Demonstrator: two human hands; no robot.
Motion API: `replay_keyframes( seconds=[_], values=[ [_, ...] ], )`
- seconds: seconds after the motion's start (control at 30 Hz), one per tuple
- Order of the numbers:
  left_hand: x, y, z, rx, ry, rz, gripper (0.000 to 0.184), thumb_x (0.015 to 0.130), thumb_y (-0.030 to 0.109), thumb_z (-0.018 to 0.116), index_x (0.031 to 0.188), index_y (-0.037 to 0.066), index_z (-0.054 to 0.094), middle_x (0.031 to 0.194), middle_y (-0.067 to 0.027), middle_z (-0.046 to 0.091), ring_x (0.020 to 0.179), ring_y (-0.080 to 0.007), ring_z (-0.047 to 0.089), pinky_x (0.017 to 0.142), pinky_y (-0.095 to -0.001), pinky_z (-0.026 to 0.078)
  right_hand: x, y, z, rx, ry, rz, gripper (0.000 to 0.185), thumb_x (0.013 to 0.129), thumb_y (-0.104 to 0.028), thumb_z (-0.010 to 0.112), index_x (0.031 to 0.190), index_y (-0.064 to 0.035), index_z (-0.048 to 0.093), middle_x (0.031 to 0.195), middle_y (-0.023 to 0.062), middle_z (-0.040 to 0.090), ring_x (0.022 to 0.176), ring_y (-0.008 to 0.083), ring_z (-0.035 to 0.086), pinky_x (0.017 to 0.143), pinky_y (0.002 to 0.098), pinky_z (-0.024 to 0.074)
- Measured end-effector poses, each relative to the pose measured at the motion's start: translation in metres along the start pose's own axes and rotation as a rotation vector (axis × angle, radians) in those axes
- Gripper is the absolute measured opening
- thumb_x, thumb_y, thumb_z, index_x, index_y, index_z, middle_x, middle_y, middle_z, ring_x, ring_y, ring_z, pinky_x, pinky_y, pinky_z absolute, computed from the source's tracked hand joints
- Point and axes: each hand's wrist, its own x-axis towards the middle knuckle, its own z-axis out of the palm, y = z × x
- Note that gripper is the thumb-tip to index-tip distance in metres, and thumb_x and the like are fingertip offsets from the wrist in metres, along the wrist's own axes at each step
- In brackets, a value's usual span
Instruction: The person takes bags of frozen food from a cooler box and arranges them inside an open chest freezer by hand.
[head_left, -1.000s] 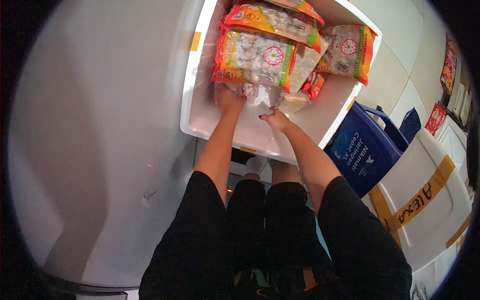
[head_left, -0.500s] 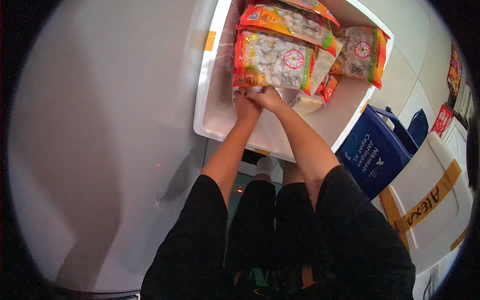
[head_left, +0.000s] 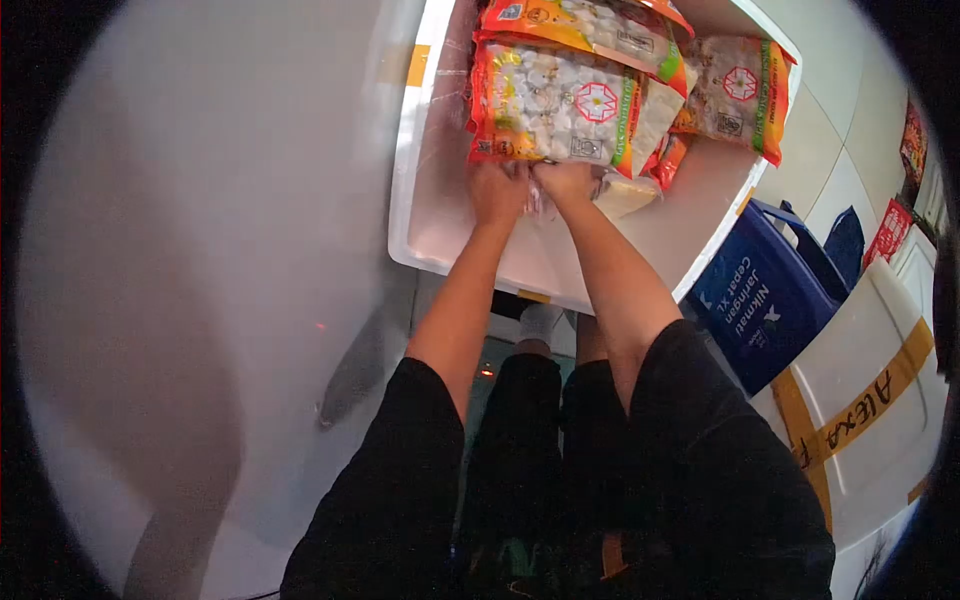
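Bag [head_left: 550,105]: lying just beyond fingers of left hand [head_left: 497,192] and right hand [head_left: 566,181], partly hiding them; cannot tell spread or hold.

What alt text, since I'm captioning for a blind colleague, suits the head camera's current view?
A person's left hand and right hand are in a white box, close together at the near edge of a printed plastic pack; their grip is unclear. More packs lie in the box; a blue container stands outside, at right.
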Motion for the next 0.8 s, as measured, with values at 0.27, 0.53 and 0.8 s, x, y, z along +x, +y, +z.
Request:
replay_keyframes(
  seconds=[0.27,0.53,0.8],
  values=[
    [0.025,-0.053,0.052,-0.032,0.183,0.255,0.030,0.077,0.023,0.049,0.093,-0.002,0.053,0.089,-0.0198,0.056,0.084,-0.0354,0.052,0.075,-0.0404,0.041,0.001,0.019,-0.003,0.657,0.027,-0.431,0.038,0.056,-0.025,0.063,0.089,-0.0066,0.061,0.093,0.0141,0.059,0.090,0.0290,0.054,0.081,0.0343,0.0408],
    [0.015,-0.026,0.069,-0.096,0.179,-0.079,0.037,0.068,0.029,0.058,0.091,0.000,0.055,0.086,-0.0167,0.058,0.081,-0.0310,0.055,0.070,-0.0378,0.043,0.013,0.030,-0.003,0.786,0.026,-0.461,0.037,0.058,-0.022,0.063,0.092,-0.0072,0.058,0.099,0.0145,0.056,0.094,0.0298,0.051,0.082,0.0342,0.0406],
    [0.036,-0.060,0.043,0.061,0.107,-0.175,0.029,0.074,0.027,0.049,0.092,0.006,0.057,0.091,-0.0171,0.058,0.084,-0.0296,0.055,0.074,-0.0384,0.043,-0.007,0.077,-0.005,0.589,0.192,-0.906,0.017,0.058,-0.010,0.060,0.075,-0.0088,0.059,0.083,0.0129,0.059,0.081,0.0292,0.056,0.071,0.0370,0.0444]
  ],
)
